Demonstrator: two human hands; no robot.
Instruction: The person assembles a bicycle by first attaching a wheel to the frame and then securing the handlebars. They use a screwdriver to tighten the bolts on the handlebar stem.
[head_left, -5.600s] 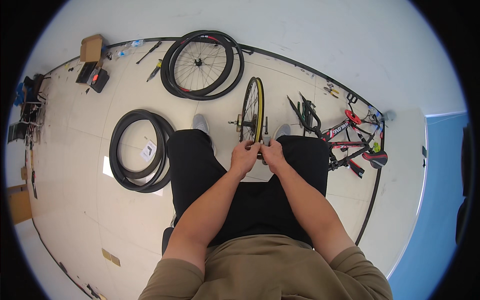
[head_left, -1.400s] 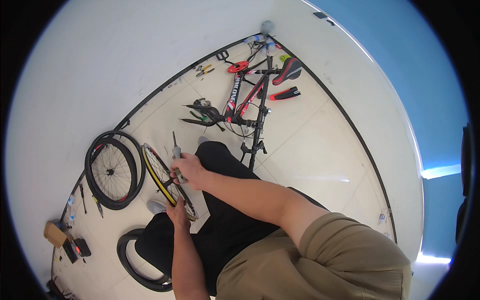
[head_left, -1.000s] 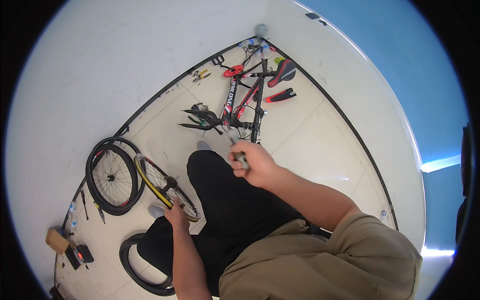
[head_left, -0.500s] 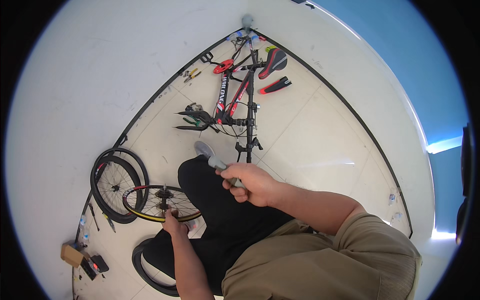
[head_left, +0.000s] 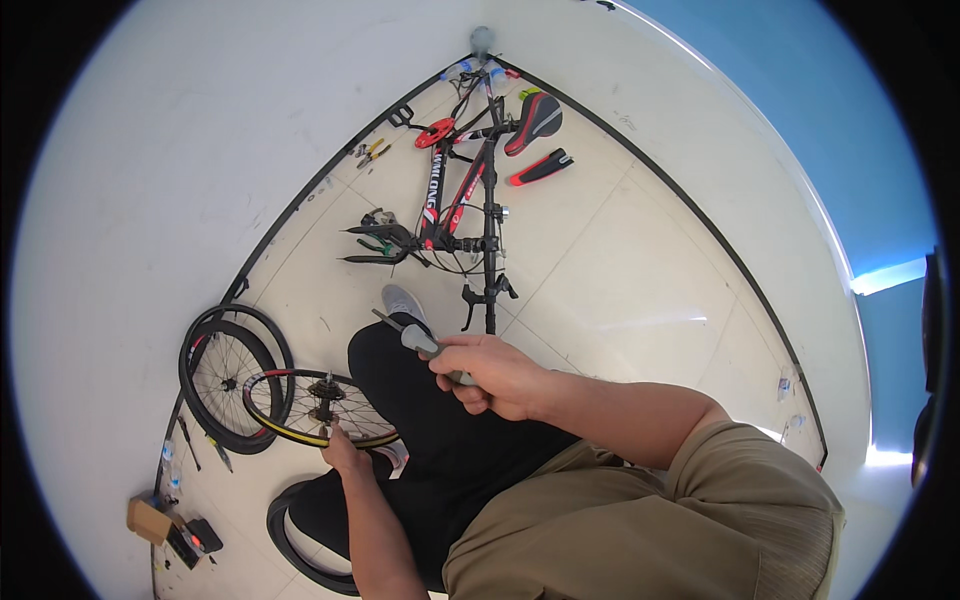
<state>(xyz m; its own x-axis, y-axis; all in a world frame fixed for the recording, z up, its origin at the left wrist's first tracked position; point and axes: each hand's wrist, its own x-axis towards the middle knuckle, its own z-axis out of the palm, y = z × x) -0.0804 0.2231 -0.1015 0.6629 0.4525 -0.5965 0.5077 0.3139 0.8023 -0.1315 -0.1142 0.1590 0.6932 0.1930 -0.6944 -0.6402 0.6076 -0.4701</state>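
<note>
My right hand (head_left: 487,374) is closed round the grey handle of a screwdriver (head_left: 420,342), held above my right leg. Its thin dark shaft points up and left. My left hand (head_left: 344,452) grips a tireless bicycle wheel (head_left: 325,394) at its near side, below the hub. This wheel is tilted, and its hub carries a dark sprocket cluster. A yellow strip runs along the near part of its rim. My left fingers are partly hidden by the rim and spokes.
Beyond my foot lies a black and red bicycle frame (head_left: 437,195), with a saddle (head_left: 534,122) and mudguard (head_left: 541,167) beside it. A second wheel (head_left: 228,384) leans by the left wall, and a loose tire (head_left: 285,540) lies near my leg. An opened cardboard box (head_left: 150,520) sits lower left.
The screwdriver has turned in my right hand, so its shaft now shows, and the hand has moved slightly left and down. My left hand still grips the wheel.
</note>
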